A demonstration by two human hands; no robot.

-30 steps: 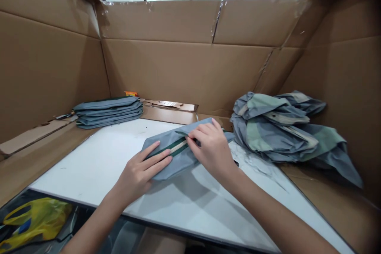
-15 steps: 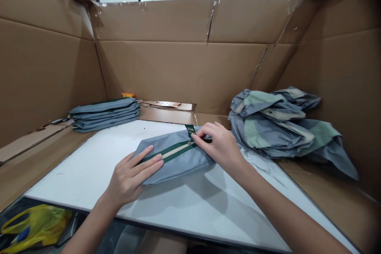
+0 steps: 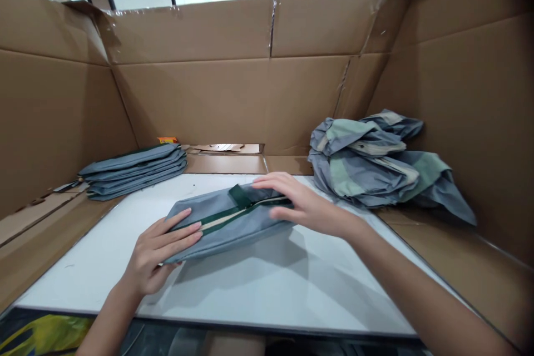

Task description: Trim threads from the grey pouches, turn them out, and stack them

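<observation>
The left hand (image 3: 161,250) has its fingers closed on the left end of the zippered pouch (image 3: 246,225), held over the white surface (image 3: 233,289), presumably light, pliable and best taken by its ends, while the right hand (image 3: 308,206), fingers parted, is at its right end.

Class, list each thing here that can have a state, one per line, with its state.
Pouch: gripped at its left end
Zip: closure unclear
Left hand: gripping the pouch
Right hand: open, thumb and fingers parted
Fabric stack: neatly layered
Fabric heap: crumpled
Yellow bag: crumpled, partly visible
</observation>
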